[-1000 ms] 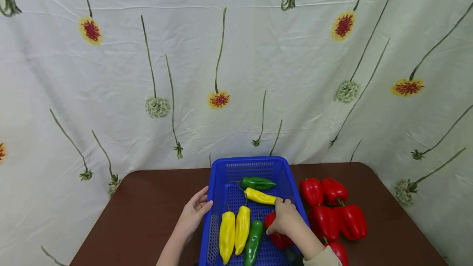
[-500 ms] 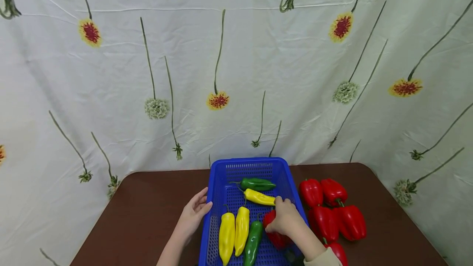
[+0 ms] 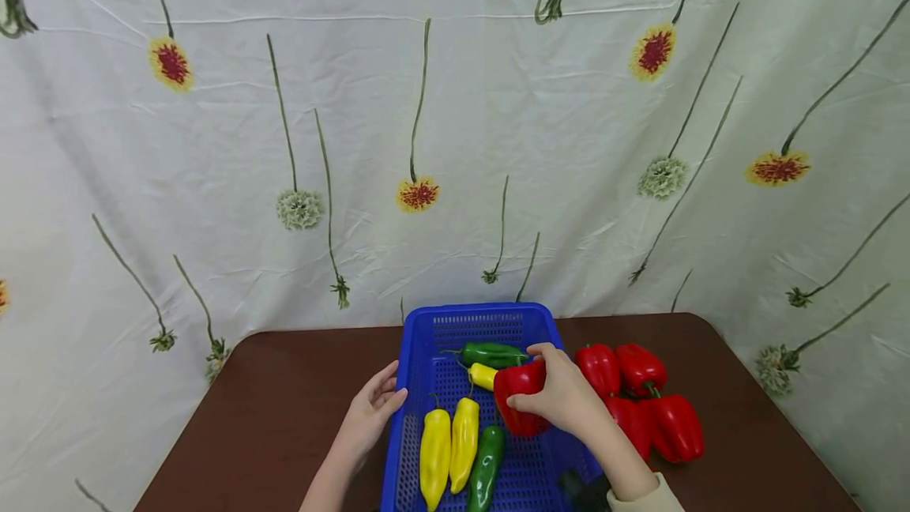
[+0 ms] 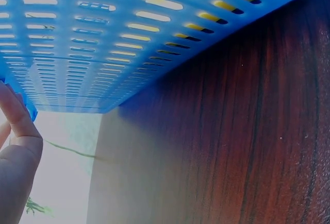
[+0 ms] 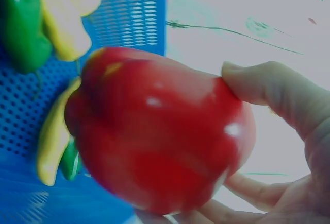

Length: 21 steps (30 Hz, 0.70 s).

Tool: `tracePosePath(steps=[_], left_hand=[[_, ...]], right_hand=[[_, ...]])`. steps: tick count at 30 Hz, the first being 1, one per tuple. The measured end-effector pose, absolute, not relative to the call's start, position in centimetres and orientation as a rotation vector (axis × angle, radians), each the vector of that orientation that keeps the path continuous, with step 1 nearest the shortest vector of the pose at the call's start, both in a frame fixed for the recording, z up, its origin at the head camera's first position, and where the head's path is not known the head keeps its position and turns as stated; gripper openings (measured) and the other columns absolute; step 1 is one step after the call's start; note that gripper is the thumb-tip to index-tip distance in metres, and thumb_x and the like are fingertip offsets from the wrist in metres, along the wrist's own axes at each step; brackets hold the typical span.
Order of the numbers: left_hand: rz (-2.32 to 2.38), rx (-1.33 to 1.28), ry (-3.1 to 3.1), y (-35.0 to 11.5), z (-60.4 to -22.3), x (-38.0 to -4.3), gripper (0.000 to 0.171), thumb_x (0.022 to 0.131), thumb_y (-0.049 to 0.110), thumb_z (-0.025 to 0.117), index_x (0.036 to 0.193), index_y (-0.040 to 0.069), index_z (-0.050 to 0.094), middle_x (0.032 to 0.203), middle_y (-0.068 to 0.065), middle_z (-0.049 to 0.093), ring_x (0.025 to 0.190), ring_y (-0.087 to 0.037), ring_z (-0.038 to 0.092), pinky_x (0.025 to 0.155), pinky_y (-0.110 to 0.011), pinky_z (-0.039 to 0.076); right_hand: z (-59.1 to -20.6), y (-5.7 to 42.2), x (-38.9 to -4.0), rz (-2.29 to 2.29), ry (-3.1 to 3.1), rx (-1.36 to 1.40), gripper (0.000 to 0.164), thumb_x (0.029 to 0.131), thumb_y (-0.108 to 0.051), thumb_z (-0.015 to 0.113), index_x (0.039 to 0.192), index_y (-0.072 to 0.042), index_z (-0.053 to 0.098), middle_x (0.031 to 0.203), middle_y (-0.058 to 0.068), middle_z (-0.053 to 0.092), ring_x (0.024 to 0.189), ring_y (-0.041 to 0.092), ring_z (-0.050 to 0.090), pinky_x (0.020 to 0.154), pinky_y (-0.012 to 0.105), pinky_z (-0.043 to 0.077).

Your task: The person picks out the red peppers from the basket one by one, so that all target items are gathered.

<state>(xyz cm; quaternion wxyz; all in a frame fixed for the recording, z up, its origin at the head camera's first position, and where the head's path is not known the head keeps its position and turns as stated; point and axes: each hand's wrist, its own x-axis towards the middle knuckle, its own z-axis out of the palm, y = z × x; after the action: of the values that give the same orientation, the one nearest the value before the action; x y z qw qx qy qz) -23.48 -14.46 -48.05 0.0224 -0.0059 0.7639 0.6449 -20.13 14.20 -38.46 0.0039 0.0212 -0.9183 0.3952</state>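
A red bell pepper [image 3: 520, 401] is in my right hand [image 3: 569, 393], gripped between thumb and fingers over the blue basket [image 3: 407, 338]. The right wrist view shows the same red bell pepper [image 5: 165, 131] close up, its far side hidden. My left hand [image 3: 366, 413] rests against the basket's left rim, its fingers fairly straight. In the left wrist view the left hand [image 4: 20, 147] touches the basket's edge. Inside the basket lie a green pepper [image 3: 490, 354] at the back, a partly covered yellow pepper [image 3: 483, 376], two yellow peppers [image 3: 435, 457] at left and another green pepper [image 3: 486, 464].
Several red bell peppers [image 3: 675, 427] lie on the brown table [image 3: 284, 401] to the right of the basket. A white cloth [image 3: 455, 125] printed with flowers hangs behind the table. Dark, blurred shapes [image 3: 586, 490] show at the basket's near right corner.
My right hand has lifted the red bell pepper from its place beside the green pepper, up and toward the back, now in front of a yellow one. The left hand stays put.
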Motion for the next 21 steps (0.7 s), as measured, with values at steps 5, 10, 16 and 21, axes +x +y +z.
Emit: tracePosePath(steps=[5,10,16,21], left_hand=[[1.992,-0.017,2.370,-14.5,-48.0,-23.4,0.058,0.096,0.013,0.064,0.148,0.003,0.041,0.123,-0.016,0.056,0.102,-0.016,0.058,0.084,-0.016,0.049],[1.999,-0.021,2.363,-14.5,-48.0,-23.4,0.058,0.096,0.012,0.063,0.148,0.002,0.041,0.123,-0.017,0.057,0.102,-0.017,0.058,0.083,-0.016,0.049],[1.997,-0.013,2.354,-14.5,-48.0,-23.4,0.058,0.096,0.013,0.063,0.149,0.003,0.040,0.125,-0.017,0.056,0.104,-0.018,0.058,0.083,-0.016,0.049],[1.995,-0.011,2.349,-14.7,-48.2,-23.6,0.058,0.097,0.013,0.062,0.149,0.003,0.039,0.126,-0.017,0.056,0.105,-0.018,0.058,0.083,-0.017,0.049]], right_hand=[[-37.0,15.3,-19.9,1.309,-2.780,0.054,0.077,0.074,-0.022,0.085,0.138,-0.002,0.047,0.134,0.018,0.057,0.114,0.036,0.060,0.081,0.048,0.058],[-36.0,17.1,-19.5,1.395,-2.725,0.028,0.078,0.078,-0.025,0.083,0.142,-0.006,0.043,0.141,0.018,0.052,0.123,0.038,0.053,0.084,0.048,0.057],[-35.2,20.0,-18.7,1.473,-2.704,-0.042,0.077,0.084,-0.029,0.078,0.146,-0.008,0.037,0.148,0.019,0.043,0.132,0.043,0.043,0.089,0.048,0.055],[-35.1,22.9,-18.1,1.560,-2.646,-0.094,0.077,0.088,-0.028,0.073,0.150,-0.009,0.031,0.151,0.018,0.037,0.135,0.041,0.040,0.086,0.042,0.056]])
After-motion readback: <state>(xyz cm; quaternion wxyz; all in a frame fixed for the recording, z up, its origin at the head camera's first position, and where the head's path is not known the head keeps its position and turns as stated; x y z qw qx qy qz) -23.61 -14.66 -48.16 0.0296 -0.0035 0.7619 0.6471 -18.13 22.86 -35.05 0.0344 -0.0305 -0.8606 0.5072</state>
